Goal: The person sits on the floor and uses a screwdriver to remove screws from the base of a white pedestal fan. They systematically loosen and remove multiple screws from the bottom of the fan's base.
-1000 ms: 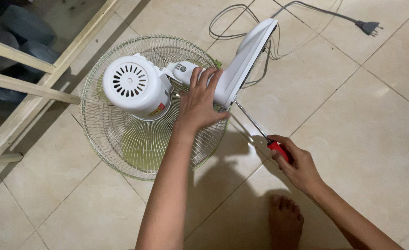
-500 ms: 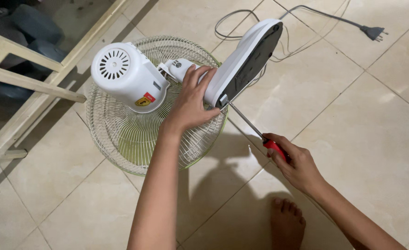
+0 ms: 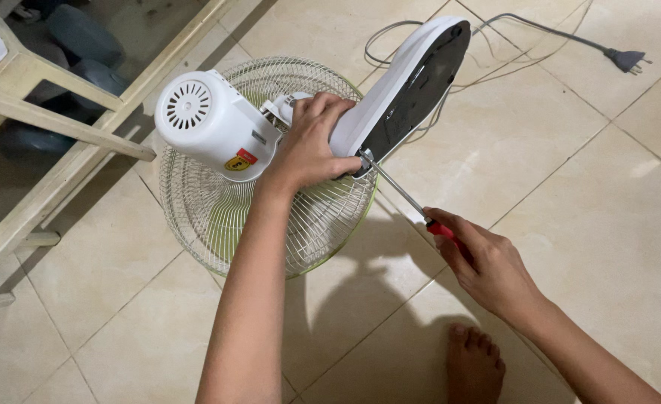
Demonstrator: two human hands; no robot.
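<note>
Beige floor tiles (image 3: 555,150) carry a white fan (image 3: 218,123) lying on its wire grille (image 3: 218,217). Left hand (image 3: 308,146) wraps the fan's neck beside the tilted base (image 3: 413,82); right hand (image 3: 487,265) closes around a red-handled screwdriver (image 3: 409,196), tip at the base's lower edge

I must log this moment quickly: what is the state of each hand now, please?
Left hand: closed around the white fan neck, holding it.
Right hand: closed on the red-handled screwdriver, tip at the fan base.
</note>
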